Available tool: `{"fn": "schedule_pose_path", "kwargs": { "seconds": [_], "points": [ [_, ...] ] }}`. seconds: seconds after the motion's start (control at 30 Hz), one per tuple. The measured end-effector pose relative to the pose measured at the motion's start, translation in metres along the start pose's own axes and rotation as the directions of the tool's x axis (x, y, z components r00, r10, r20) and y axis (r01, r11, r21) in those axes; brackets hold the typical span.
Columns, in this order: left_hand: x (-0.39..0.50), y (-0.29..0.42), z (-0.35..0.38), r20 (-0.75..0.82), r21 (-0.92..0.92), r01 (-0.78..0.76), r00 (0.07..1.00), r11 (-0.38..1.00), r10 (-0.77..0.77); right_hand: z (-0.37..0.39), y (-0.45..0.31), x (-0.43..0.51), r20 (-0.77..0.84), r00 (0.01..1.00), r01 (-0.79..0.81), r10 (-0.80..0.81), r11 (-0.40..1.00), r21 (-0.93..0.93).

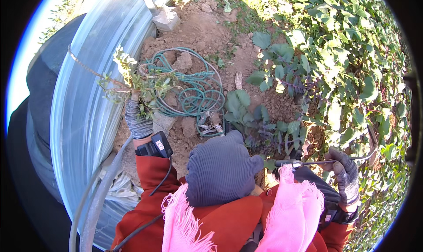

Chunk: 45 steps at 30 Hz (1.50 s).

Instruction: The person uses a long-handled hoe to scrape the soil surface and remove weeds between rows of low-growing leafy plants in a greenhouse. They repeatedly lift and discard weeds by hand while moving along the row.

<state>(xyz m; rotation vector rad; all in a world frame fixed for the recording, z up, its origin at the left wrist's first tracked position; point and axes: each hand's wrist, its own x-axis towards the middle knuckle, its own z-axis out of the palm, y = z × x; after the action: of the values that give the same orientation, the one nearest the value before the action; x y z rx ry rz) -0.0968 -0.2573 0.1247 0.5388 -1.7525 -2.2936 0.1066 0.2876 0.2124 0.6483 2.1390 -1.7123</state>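
Observation:
My left hand [140, 119], in a grey knit glove, grips a bunch of leafy green weeds [145, 83]. The leaves cover most of its fingers. Beside the bunch, a tangled coil of green and whitish cord [198, 93] lies on the soil. At the right, my right hand [345, 177] wears a similar glove with bare-looking fingertips. Its fingers close around the thin metal shaft of a hand tool [314, 162]. The tool's dark handle points left, and its curved end [373, 143] reaches into the foliage; the exact kind of tool is unclear.
Clear plastic sheeting [89, 96] curves along the left, with a rope [84, 65] across it. A metal post stands in a concrete block [166, 19]. Dense leafy plants [333, 70] fill the right. A pink fringed scarf [287, 212] hangs in front of me.

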Motion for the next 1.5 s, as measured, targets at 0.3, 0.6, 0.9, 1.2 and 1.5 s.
{"fn": "schedule_pose_path", "kwargs": {
  "seconds": [0.3,0.6,0.9,1.2,1.5],
  "points": [
    [-0.018,0.047,0.041,-0.026,0.119,-0.269,0.961,0.956,0.274,-0.006,-0.002,-0.012,0.007,0.985,0.173,-0.174,0.969,-0.179],
    [-0.001,-0.051,-0.033,-0.01,-0.311,0.263,0.96,0.913,-0.28,-0.006,-0.003,-0.021,0.025,0.955,0.289,-0.294,0.915,-0.282],
    [-0.064,0.005,0.014,0.145,-0.205,0.19,0.976,0.96,-0.162,-0.01,0.001,-0.027,0.031,0.929,0.354,-0.368,0.863,-0.361],
    [-0.009,-0.064,-0.041,0.059,-0.277,0.385,0.921,0.881,-0.384,-0.011,0.005,-0.033,0.048,0.914,0.386,-0.402,0.828,-0.408],
    [0.0,-0.123,-0.087,-0.307,-0.329,0.417,0.801,0.847,-0.514,-0.009,-0.002,-0.031,0.056,0.909,0.399,-0.412,0.824,-0.402]
  ]
}}
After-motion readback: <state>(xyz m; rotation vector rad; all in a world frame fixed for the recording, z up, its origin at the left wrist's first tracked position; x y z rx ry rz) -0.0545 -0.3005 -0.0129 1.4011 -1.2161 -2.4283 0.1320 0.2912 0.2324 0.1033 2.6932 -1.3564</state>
